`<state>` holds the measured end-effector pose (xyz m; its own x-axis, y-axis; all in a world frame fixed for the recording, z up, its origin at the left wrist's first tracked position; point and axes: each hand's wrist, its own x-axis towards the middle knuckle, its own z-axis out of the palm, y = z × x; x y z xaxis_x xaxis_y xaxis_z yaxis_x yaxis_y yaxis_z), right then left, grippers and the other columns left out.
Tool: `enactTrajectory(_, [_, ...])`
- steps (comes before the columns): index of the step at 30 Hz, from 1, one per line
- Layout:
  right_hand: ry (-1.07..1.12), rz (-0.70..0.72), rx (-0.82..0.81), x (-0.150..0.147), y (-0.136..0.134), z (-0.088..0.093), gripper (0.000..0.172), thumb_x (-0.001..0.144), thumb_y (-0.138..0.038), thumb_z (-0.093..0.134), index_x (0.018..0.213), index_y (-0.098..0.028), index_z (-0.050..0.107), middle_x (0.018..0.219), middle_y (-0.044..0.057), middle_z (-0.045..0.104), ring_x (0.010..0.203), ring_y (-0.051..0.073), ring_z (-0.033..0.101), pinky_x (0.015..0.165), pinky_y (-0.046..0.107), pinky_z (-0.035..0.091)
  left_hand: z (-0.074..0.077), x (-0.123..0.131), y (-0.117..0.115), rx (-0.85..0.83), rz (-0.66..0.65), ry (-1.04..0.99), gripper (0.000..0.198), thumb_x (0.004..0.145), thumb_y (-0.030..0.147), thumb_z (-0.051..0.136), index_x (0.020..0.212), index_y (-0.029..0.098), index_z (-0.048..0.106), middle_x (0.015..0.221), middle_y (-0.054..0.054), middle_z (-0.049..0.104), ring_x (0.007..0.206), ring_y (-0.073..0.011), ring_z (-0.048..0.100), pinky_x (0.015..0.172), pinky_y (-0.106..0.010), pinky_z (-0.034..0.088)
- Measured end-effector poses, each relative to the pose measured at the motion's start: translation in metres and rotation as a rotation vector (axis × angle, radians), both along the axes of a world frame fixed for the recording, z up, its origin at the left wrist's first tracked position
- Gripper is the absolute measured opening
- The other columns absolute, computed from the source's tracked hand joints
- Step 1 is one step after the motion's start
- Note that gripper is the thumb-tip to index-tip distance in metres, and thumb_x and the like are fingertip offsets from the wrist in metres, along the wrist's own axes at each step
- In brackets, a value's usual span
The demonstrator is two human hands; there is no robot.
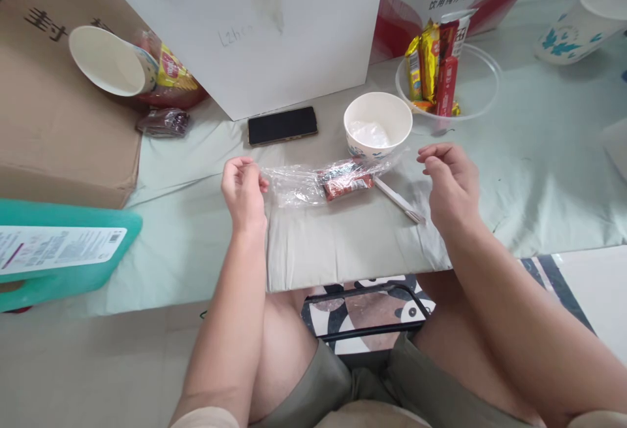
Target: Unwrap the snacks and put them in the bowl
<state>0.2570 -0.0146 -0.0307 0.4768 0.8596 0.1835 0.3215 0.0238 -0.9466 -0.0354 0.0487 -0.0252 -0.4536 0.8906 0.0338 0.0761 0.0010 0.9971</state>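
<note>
A length of crinkled clear plastic film [296, 186] stretches across the tabletop between my two hands. My left hand [243, 189] is closed, pinching the film's left end between thumb and fingers. On the other side my right hand [451, 183] is also closed in a pinch, and the film rises thinly toward its fingertips. A small red-brown wrapped snack [347, 181] lies at the film, partly covered by it. Just behind is a white paper bowl [378, 111] with clear plastic inside. A thin white stick-like item [399, 199] lies nearest my right hand.
A black phone [283, 125] lies before a white box [294, 36]. At the right, a clear plastic bowl [477, 111] holds several wrapped snacks [431, 68]. Paper cups [582, 19] stand or lie at both sides. A green jug [63, 251] is at the left edge.
</note>
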Motion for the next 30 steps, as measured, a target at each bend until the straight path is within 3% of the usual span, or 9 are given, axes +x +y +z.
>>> enactTrajectory(5, [-0.162,0.132,0.009,-0.004,0.002,-0.004,0.035,0.08,-0.031,0.068,0.113,-0.028,0.059,0.114,0.008,0.069,0.1,0.025,0.064,0.081,0.041,0.05,-0.006,0.005,-0.014,0.279,-0.286,0.521,0.023,0.071,0.038,0.071,0.087,0.022,0.065,0.095,-0.005,0.057,0.089,-0.0187,0.057,0.084,-0.034,0.051])
enactTrajectory(7, [-0.2,0.157,-0.02,-0.005,0.002,-0.004,0.037,0.078,-0.029,0.068,0.114,-0.027,0.059,0.103,0.006,0.071,0.093,0.024,0.064,0.079,0.039,0.05,-0.007,0.009,-0.02,0.302,-0.385,0.723,0.029,0.065,0.038,0.077,0.089,0.023,0.07,0.107,-0.007,0.057,0.105,-0.0252,0.055,0.1,-0.043,0.047])
enactTrajectory(10, [-0.245,0.166,-0.083,-0.004,0.0,-0.001,0.026,0.075,-0.021,0.062,0.1,-0.025,0.063,0.075,0.0,0.064,0.076,0.021,0.061,0.074,0.036,0.048,-0.009,0.011,-0.026,0.301,-0.462,0.869,0.021,0.068,0.027,0.075,0.088,0.024,0.075,0.123,-0.009,0.055,0.119,-0.0297,0.051,0.106,-0.048,0.043])
enactTrajectory(14, [-0.275,0.202,-0.135,-0.002,-0.006,0.005,0.021,0.075,-0.018,0.055,0.091,-0.025,0.066,0.06,-0.004,0.048,0.058,0.017,0.049,0.064,0.033,0.044,-0.01,0.003,-0.026,0.325,-0.386,0.827,0.016,0.074,0.015,0.061,0.071,0.024,0.075,0.124,-0.008,0.056,0.119,-0.0289,0.052,0.095,-0.045,0.047])
enactTrajectory(16, [-0.342,0.246,-0.113,-0.003,-0.007,0.007,0.021,0.078,-0.023,0.058,0.097,-0.024,0.068,0.065,-0.002,0.052,0.06,0.017,0.051,0.063,0.034,0.044,-0.01,-0.003,-0.025,0.345,-0.33,0.752,0.018,0.073,0.015,0.06,0.07,0.023,0.076,0.123,-0.008,0.056,0.118,-0.0283,0.054,0.09,-0.043,0.048])
enactTrajectory(21, [-0.581,0.468,0.05,-0.011,-0.009,0.008,0.046,0.079,-0.035,0.066,0.124,-0.025,0.064,0.118,0.011,0.068,0.109,0.031,0.062,0.09,0.045,0.048,-0.008,-0.015,-0.027,0.349,-0.343,0.673,0.019,0.068,0.016,0.06,0.067,0.026,0.076,0.111,-0.005,0.063,0.108,-0.0254,0.06,0.093,-0.044,0.05])
enactTrajectory(25, [-0.707,0.622,-0.001,-0.018,-0.016,0.008,0.033,0.084,-0.028,0.06,0.115,-0.025,0.069,0.079,0.004,0.07,0.089,0.027,0.066,0.087,0.044,0.044,-0.006,-0.02,-0.031,0.408,-0.368,0.686,0.02,0.065,0.016,0.06,0.061,0.029,0.075,0.099,-0.004,0.07,0.108,-0.0265,0.061,0.102,-0.048,0.049])
enactTrajectory(28, [-0.726,0.602,0.042,-0.017,-0.022,0.013,0.017,0.082,-0.022,0.057,0.088,-0.025,0.072,0.063,0.002,0.062,0.073,0.023,0.063,0.076,0.04,0.044,-0.005,-0.025,-0.031,0.456,-0.372,0.674,0.019,0.065,0.019,0.06,0.059,0.03,0.075,0.086,-0.003,0.073,0.106,-0.028,0.063,0.101,-0.05,0.05])
enactTrajectory(30, [-0.645,0.553,0.053,-0.014,-0.026,0.018,0.015,0.081,-0.021,0.058,0.084,-0.026,0.072,0.062,0.001,0.061,0.065,0.02,0.059,0.068,0.036,0.044,-0.004,-0.029,-0.031,0.429,-0.366,0.655,0.019,0.065,0.019,0.06,0.056,0.029,0.073,0.074,-0.002,0.074,0.097,-0.0277,0.066,0.096,-0.05,0.052])
